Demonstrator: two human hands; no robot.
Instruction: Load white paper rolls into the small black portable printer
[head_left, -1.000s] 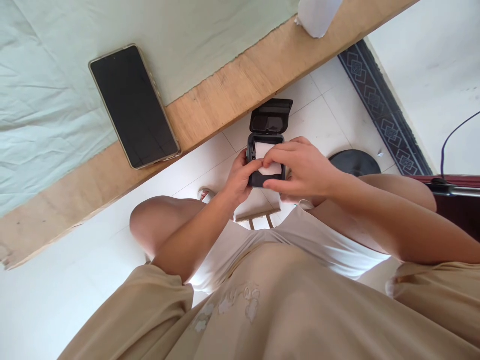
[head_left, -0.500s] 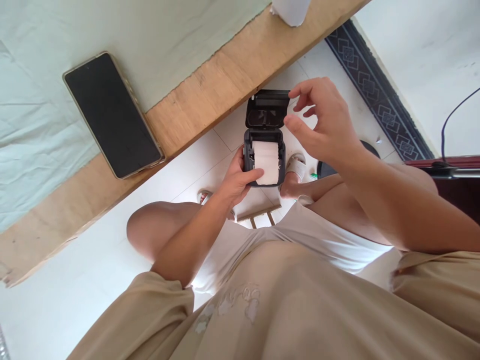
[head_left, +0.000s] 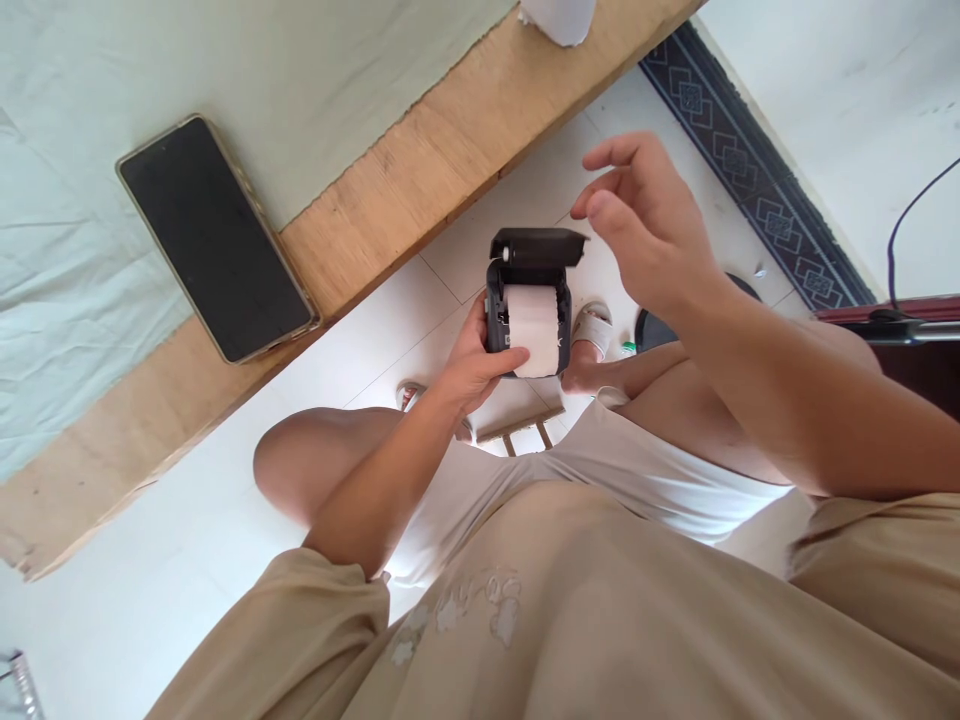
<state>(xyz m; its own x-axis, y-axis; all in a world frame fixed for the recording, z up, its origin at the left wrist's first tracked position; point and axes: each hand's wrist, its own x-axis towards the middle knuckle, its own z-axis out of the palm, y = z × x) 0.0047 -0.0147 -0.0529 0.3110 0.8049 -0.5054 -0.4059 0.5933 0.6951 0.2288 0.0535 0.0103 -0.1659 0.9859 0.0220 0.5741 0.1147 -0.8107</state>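
My left hand (head_left: 480,362) grips a small black label printer (head_left: 566,345) by its left side, the thumb lying over the white paper (head_left: 534,320). That paper comes out of the printer's body and hangs over its front. The printer's hinged lid (head_left: 538,246) is tilted partly up, so the compartment below stays uncovered. Up and to the right of the lid, my right hand (head_left: 649,225) is in the air with its fingers curved and apart. It touches nothing.
A smartphone (head_left: 217,240) lies on the wooden table edge (head_left: 390,180) and the pale cloth (head_left: 300,80). A white roll-like object (head_left: 559,18) stands at the top. Below are the tiled floor (head_left: 405,320), my sandalled feet and a patterned border strip (head_left: 739,160).
The lid has swung down from fully raised to partly tilted. My right hand has come off the lid's edge and moved slightly up. The left hand keeps its hold.
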